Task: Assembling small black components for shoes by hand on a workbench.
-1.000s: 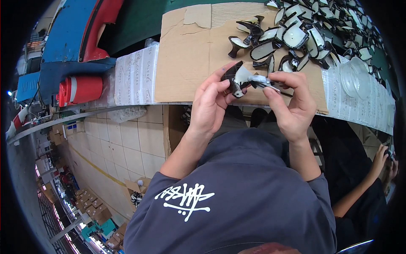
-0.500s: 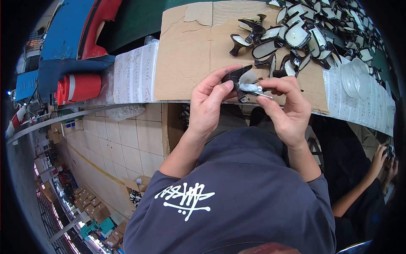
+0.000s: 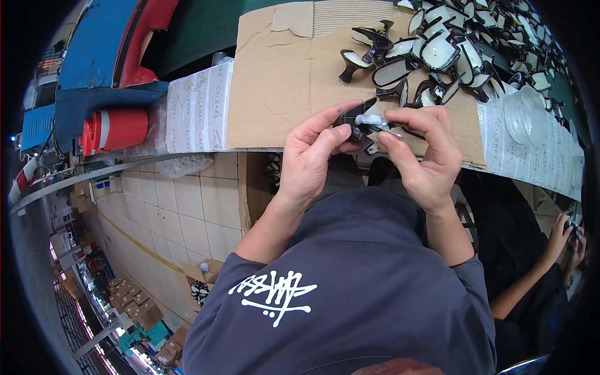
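Note:
My left hand (image 3: 310, 147) pinches a glossy black shoe heel (image 3: 350, 117) between thumb and fingers, tilted above the front edge of the cardboard. In my right hand (image 3: 432, 150) thumb and fingertips close on a thin dark stick-like tool (image 3: 395, 132), whose exact kind I cannot make out. A pale whitish-blue wad (image 3: 371, 119) sits at the heel beside my right fingertips and seems to touch its hollow side. Beyond my hands lie several black heels (image 3: 439, 53) with cream-white seats, jumbled on the cardboard.
A brown cardboard sheet (image 3: 272, 81) covers the bench. Clear plastic tubs (image 3: 525, 115) stand at the right, a red jug (image 3: 117, 130) at the left beside a blue machine (image 3: 94, 50). Another person's hands (image 3: 559, 240) work on something small at the far right.
The heel in my left hand has turned slightly and moved a little right. The pale wad has shifted up onto it, and my right fingers have followed.

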A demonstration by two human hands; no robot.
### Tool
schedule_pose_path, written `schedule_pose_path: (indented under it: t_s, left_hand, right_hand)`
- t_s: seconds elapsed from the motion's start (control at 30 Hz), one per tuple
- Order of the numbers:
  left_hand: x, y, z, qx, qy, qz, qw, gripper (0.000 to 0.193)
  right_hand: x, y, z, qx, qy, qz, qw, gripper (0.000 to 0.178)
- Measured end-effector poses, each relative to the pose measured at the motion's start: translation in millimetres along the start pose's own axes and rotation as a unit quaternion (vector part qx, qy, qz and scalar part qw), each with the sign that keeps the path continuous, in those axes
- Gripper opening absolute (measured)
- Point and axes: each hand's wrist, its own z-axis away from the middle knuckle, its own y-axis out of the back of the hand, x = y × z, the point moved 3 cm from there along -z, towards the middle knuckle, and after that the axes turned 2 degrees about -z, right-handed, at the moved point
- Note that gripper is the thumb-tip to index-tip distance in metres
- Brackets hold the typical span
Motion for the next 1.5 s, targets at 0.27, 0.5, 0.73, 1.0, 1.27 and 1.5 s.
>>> schedule_pose_path:
  t_s: [0.27,0.5,0.73,1.0,1.27,1.5]
  left_hand:
    - [-4.7,4.5,1.7,0.000,-0.001,-0.009,1.000,0.034]
    - [-8.8,7.3,-3.7,0.013,0.039,0.092,0.995,0.037]
    - [-7.9,5.1,-5.5,0.023,0.046,0.089,0.995,0.037]
    - [-13.0,17.5,-7.8,-0.005,0.082,0.159,0.984,0.046]
    - [-22.0,28.9,-11.6,-0.004,0.152,0.300,0.942,0.043]
    - [-18.0,26.2,-12.1,0.008,0.173,0.332,0.927,0.039]
  right_hand:
    - [1.4,8.6,-12.2,0.056,-0.001,0.046,0.997,0.023]
    - [-3.4,9.0,-6.3,0.039,-0.032,-0.007,0.999,0.021]
    - [-2.0,-1.7,-1.3,-0.002,-0.002,0.048,0.999,0.024]
    - [7.6,12.7,-9.2,0.061,0.016,0.113,0.992,0.021]
    - [24.7,31.4,-10.2,0.113,-0.053,0.073,0.990,0.022]
    - [32.6,34.9,-7.5,0.112,-0.084,0.017,0.990,0.020]
